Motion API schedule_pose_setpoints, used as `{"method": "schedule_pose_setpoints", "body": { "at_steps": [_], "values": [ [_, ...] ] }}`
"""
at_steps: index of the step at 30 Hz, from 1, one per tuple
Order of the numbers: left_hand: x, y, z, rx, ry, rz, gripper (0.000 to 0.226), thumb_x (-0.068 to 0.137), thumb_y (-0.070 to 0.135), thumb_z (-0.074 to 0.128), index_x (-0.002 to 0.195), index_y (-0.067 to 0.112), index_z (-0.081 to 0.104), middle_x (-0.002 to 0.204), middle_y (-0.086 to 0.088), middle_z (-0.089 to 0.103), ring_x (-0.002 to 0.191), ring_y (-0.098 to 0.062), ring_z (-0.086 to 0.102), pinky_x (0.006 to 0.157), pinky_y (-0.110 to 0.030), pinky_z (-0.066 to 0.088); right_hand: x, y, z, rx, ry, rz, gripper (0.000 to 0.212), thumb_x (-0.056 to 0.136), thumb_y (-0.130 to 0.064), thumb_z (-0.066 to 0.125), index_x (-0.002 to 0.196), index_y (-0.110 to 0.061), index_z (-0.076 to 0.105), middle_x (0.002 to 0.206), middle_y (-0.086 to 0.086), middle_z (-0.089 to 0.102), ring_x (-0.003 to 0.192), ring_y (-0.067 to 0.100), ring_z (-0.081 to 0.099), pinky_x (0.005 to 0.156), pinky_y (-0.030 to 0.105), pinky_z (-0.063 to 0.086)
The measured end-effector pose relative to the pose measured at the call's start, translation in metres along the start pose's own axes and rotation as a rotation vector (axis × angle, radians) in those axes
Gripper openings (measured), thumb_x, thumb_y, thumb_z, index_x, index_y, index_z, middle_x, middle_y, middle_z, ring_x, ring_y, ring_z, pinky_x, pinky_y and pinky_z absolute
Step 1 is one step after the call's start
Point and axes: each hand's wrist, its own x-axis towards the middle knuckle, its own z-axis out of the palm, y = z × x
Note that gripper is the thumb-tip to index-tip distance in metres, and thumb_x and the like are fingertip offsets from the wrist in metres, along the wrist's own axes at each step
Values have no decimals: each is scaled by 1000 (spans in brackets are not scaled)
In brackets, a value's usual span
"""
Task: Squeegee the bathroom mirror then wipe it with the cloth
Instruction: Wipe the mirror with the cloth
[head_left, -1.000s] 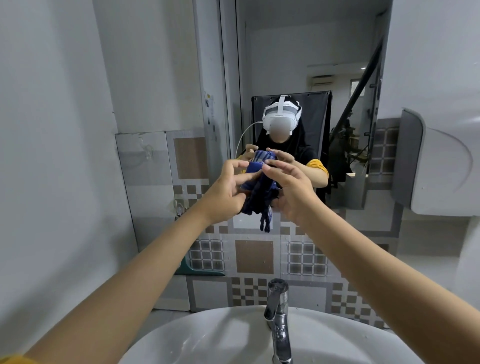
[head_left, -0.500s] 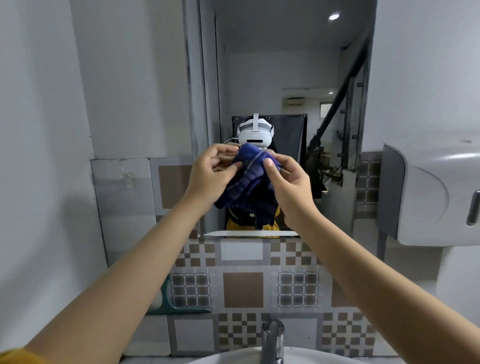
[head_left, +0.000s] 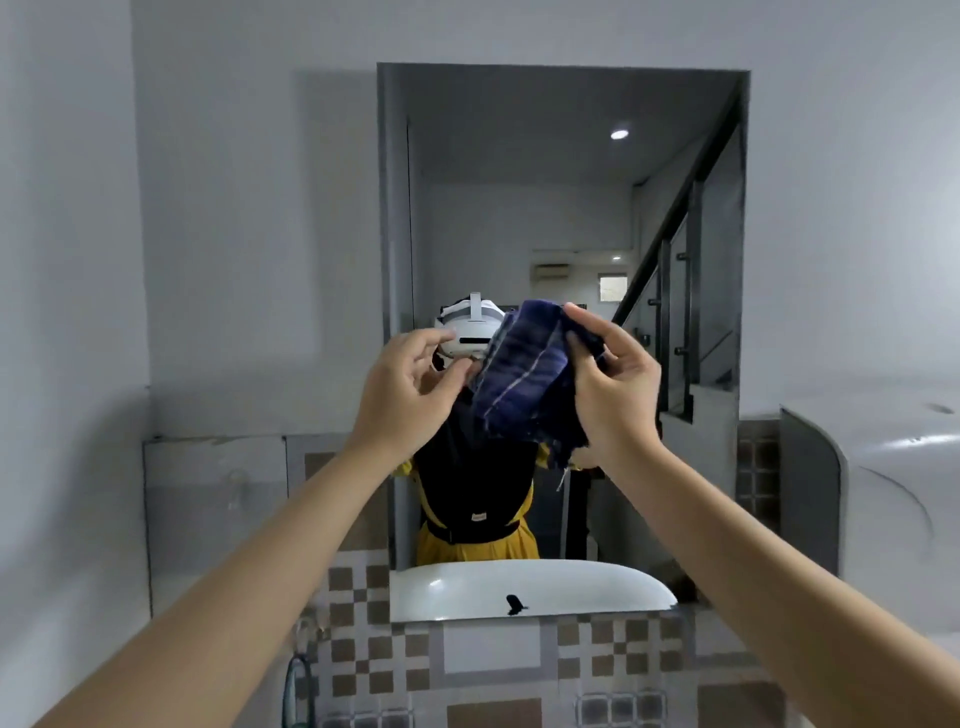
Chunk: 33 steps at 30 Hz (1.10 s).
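Note:
A tall bathroom mirror (head_left: 561, 218) hangs on the white wall straight ahead. In front of its lower half I hold up a dark blue striped cloth (head_left: 524, 374), bunched and folded. My right hand (head_left: 613, 384) grips its right side, thumb in front and fingers over the top edge. My left hand (head_left: 410, 389) pinches its left edge with thumb and fingertips. The cloth is a little short of the glass. No squeegee is in view.
A white wall-mounted dispenser (head_left: 872, 499) juts out at the right, close to my right forearm. Patterned brown and grey tiles (head_left: 493, 670) run below the mirror. The mirror reflects a white basin rim (head_left: 530, 587) and a person in a headset.
My view has tilted upward, so the whole mirror shows and the tap has left the frame. Both hands have raised the cloth and spread it wider between them.

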Motion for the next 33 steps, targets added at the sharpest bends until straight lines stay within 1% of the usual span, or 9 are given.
{"method": "schedule_pose_setpoints", "body": {
  "at_steps": [2,6,8,9,10,12,15,21,33],
  "values": [
    [17,-15,-6,182,5,37,62,78,51,61,127,15,49,126,-5,51,118,-18,46,100,-32,41,27,-12,3,-31,135,-140,28,91,-8,60,105,-30,70,98,-20,68,92,0,64,82,16,52],
    [38,-40,-11,452,4,27,84,75,57,61,141,19,27,153,-3,18,138,-23,17,111,-42,20,92,-39,13,-220,331,-490,26,92,-17,59,116,-25,67,103,-27,62,92,-17,58,85,7,45],
    [42,-51,-11,547,-25,65,94,70,64,56,144,18,19,156,-5,9,140,-26,17,110,-54,22,129,-50,22,-334,361,-623,28,94,-23,55,119,-30,64,115,-22,63,107,-5,58,104,26,41],
    [43,-55,-10,585,-50,63,99,68,65,56,145,18,15,157,-5,4,141,-27,16,108,-58,23,148,-54,27,-420,369,-651,30,94,-27,53,122,-32,62,121,-19,63,119,6,56,114,42,29],
    [44,-58,-9,610,-73,55,103,68,65,58,146,18,11,158,-4,-3,141,-27,14,108,-61,22,165,-55,32,-503,368,-646,33,95,-30,51,127,-33,58,126,-16,62,128,15,50,115,54,13],
    [42,-63,-5,630,-91,56,109,68,61,64,148,18,3,157,0,-13,143,-25,8,108,-62,15,190,-51,43,-585,337,-598,40,95,-35,49,134,-31,48,128,-14,61,132,19,46,113,59,-1],
    [42,-69,-6,634,-87,107,112,69,62,64,148,20,-4,155,3,-20,144,-22,0,108,-62,9,202,-40,60,-691,366,-608,36,95,-38,44,128,-28,52,130,-12,59,131,22,46,110,64,-1],
    [41,-77,-18,660,-137,161,112,71,62,62,146,27,-13,153,10,-25,142,-11,-15,108,-60,1,197,-24,77,-890,395,-557,43,98,-42,35,140,-35,39,157,-12,25,146,32,13,102,75,-1],
    [45,-79,-43,817,-304,212,129,62,73,61,135,30,-36,141,13,-47,132,-12,-37,106,-51,-16,195,-42,173,-880,231,-732,57,94,-43,41,146,-20,32,153,5,33,142,25,27,111,61,5]
  ]
}}
